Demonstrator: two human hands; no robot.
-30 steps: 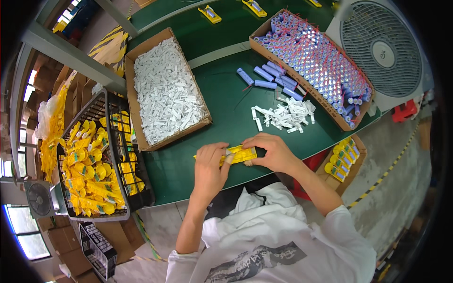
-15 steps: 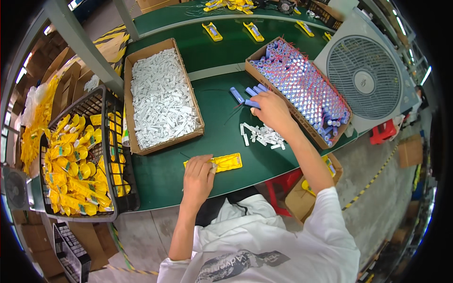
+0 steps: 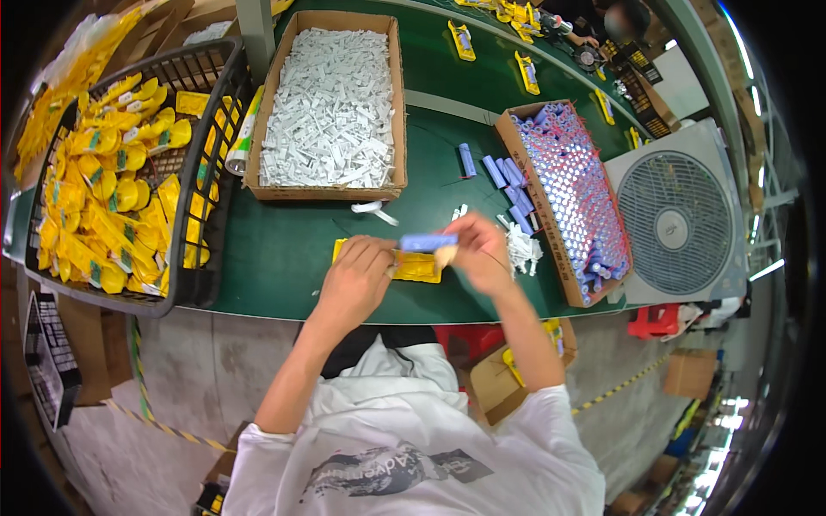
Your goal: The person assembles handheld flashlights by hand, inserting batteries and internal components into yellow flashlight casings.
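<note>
A yellow plastic casing [image 3: 420,270] lies on the green table in front of me. My left hand [image 3: 354,273] rests over its left end, fingers closed around it. Just above the casing, my right hand [image 3: 482,256] pinches a blue cylindrical battery cell [image 3: 422,242], slightly blurred by motion. The cell's left end reaches close to my left fingertips; whether they touch cannot be seen. Beyond my right hand lie several loose blue cells [image 3: 514,182] and a pile of small white plastic pieces [image 3: 523,249].
A cardboard box of white pieces [image 3: 400,163] stands at the far left-centre, a box of blue cells [image 3: 559,258] at right. A black crate [image 3: 194,258] of yellow parts stands left, a fan [image 3: 675,228] far right. Yellow casings [image 3: 527,73] sit farther back, near another person's hand [image 3: 588,40].
My right hand has come left from the loose cells, bringing one blue cell over the yellow casing. My left hand stays at the casing. The whole view has shifted.
</note>
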